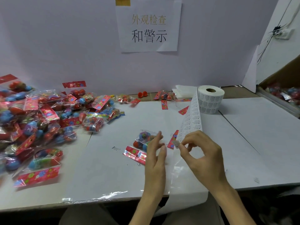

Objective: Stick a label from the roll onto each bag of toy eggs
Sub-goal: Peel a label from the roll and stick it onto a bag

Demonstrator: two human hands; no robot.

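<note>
A white label roll (pixel 210 101) stands at the back right of the table, and its strip of labels (pixel 192 120) runs down toward me. My right hand (pixel 201 153) pinches a small label (pixel 176 144) at the strip's lower end between thumb and forefinger. My left hand (pixel 156 153) hovers with straight, spread fingers over a bag of toy eggs (pixel 142 143) with a red header card, lying in the middle of the table. The emptied backing paper (pixel 180 176) hangs over the table's front edge.
A big heap of bagged toy eggs (pixel 37 120) covers the left side. More bags (pixel 164 95) and two loose red egg halves (pixel 142 94) lie along the back wall. A cardboard box with bags (pixel 285 95) sits at the far right. A paper sign (pixel 148 25) hangs on the wall.
</note>
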